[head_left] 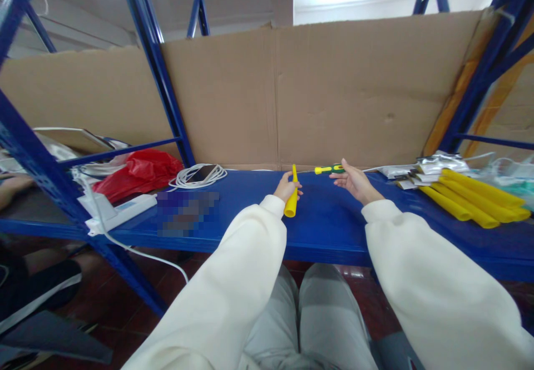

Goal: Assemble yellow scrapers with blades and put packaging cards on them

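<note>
My left hand (287, 187) is wrapped round a yellow tube (291, 205), held upright over the blue shelf (325, 225), its narrow end up and its wider open end down. To its right, my right hand (351, 181) holds a green and yellow screwdriver (329, 169) by the handle, between thumb and fingers. The screwdriver lies roughly level and points left, toward the tube's upper part. A gap separates the screwdriver's handle from the tube; the thin shaft is hard to make out.
Several yellow tubes (479, 197) and silver packets (443, 163) lie at the right. Leftward are a coiled white cable (198, 176), a red bag (144, 171) and a white power strip (125, 212). Cardboard (334, 92) stands behind. A person's arm (14, 189) shows at far left.
</note>
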The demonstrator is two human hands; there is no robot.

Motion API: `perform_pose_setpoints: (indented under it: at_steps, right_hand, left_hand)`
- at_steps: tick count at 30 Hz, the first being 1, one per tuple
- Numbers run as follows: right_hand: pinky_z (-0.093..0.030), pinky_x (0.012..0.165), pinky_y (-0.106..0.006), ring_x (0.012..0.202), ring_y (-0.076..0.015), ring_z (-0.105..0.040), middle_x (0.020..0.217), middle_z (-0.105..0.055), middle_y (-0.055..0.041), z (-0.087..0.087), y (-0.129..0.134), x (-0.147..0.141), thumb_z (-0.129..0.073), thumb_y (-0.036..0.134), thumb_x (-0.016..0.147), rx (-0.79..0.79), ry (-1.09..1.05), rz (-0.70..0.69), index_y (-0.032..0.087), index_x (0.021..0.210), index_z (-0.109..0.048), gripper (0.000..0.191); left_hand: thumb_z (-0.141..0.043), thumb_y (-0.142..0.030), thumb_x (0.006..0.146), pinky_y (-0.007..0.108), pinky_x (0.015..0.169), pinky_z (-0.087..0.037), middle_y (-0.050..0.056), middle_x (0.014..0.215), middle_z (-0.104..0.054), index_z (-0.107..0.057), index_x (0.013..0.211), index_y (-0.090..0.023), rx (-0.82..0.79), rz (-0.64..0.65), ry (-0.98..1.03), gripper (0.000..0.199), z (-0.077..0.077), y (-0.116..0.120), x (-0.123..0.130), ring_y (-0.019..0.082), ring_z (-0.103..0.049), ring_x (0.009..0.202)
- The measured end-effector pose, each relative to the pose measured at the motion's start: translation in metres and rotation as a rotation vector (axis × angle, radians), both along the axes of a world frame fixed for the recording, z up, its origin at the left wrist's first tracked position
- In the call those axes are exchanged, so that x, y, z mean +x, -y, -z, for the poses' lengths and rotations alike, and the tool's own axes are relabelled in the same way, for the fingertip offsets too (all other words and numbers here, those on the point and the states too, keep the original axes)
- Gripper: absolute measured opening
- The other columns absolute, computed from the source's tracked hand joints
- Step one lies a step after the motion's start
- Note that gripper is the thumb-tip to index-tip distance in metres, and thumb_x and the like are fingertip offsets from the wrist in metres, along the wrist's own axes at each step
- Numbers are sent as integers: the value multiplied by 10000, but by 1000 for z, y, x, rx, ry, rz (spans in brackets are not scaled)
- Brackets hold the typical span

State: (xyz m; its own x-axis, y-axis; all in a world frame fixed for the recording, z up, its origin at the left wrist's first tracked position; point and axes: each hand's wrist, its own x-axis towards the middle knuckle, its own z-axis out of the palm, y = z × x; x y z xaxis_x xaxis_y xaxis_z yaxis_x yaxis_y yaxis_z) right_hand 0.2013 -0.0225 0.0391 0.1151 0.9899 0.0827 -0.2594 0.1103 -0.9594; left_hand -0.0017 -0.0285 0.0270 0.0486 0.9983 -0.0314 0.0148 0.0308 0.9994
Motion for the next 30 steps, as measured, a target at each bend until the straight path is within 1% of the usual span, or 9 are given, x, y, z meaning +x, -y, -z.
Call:
perform_pose_setpoints:
  at_steps: [3, 7, 9, 12, 16, 19, 22, 26, 30]
  right_hand:
    - [-469, 427, -182, 400, -104, -581, 614, -708, -52, 0, -1, 2, -508, 355, 967, 6, -19, -22, 189, 828, -521, 217]
    - [-506, 478, -187, 458, -100, -612, 671, -726, -43, 0, -2, 4, -505, 322, 971, 33, -62, -119, 188, 830, -550, 200]
    - [-520, 502, -194, 477, -98, -617, 681, -728, -37, 1, -3, 5, -486, 301, 979, 45, -82, -145, 189, 830, -562, 201]
    - [-513, 496, -196, 462, -97, -606, 647, -710, -31, 2, -4, 5, -491, 302, 978, 57, -78, -127, 182, 809, -574, 223]
    - [-483, 457, -187, 442, -96, -590, 600, -675, -19, 3, -6, 5, -579, 367, 931, 67, -45, -73, 173, 792, -596, 238]
    - [-473, 445, -182, 445, -96, -586, 593, -664, -22, 4, -8, 6, -607, 386, 910, 61, -40, -66, 173, 778, -597, 251]
    - [-463, 437, -175, 430, -89, -564, 568, -647, -22, 4, -9, 7, -591, 363, 920, 51, -42, -65, 172, 751, -584, 255]
    - [-434, 412, -169, 406, -88, -534, 500, -604, -12, 5, -10, 7, -557, 346, 939, 45, -34, -17, 179, 715, -551, 279]
    - [-430, 416, -166, 407, -87, -531, 498, -601, 8, 6, -10, 7, -583, 389, 923, 121, -46, -6, 189, 822, -604, 225]
  left_hand:
    - [-474, -13, 837, 184, 459, -401, 15, 809, -624, -351, 1384, -213, 4, -5, 3, 595, 0, -1, 0, 77, -520, 476]
    - [-481, -35, 844, 185, 475, -420, 12, 809, -625, -358, 1380, -234, 0, -25, 8, 585, 1, -3, -1, 80, -532, 488]
    - [-486, -40, 848, 189, 482, -425, 8, 800, -617, -365, 1377, -237, 0, -32, 14, 577, 1, -3, -1, 82, -534, 493]
    - [-487, -35, 850, 193, 487, -424, 5, 794, -613, -374, 1374, -235, 0, -39, 19, 572, 1, -3, -1, 83, -531, 492]
    - [-477, -20, 845, 182, 460, -406, 7, 790, -624, -370, 1371, -225, 8, -31, 28, 575, 0, -1, 0, 78, -524, 474]
    - [-475, -19, 844, 167, 433, -390, 3, 772, -622, -366, 1368, -219, 12, -25, 28, 571, 0, 0, 0, 73, -517, 458]
    - [-484, -21, 841, 168, 438, -395, 0, 761, -620, -363, 1373, -221, 11, -20, 23, 581, 0, 1, 0, 74, -519, 459]
    - [-501, -30, 842, 185, 469, -416, 3, 775, -623, -366, 1385, -232, 9, -6, 13, 595, 0, 0, 0, 82, -532, 479]
    - [-496, -24, 835, 198, 481, -424, -1, 765, -614, -366, 1390, -227, 14, 3, 16, 605, 1, -1, 0, 88, -531, 483]
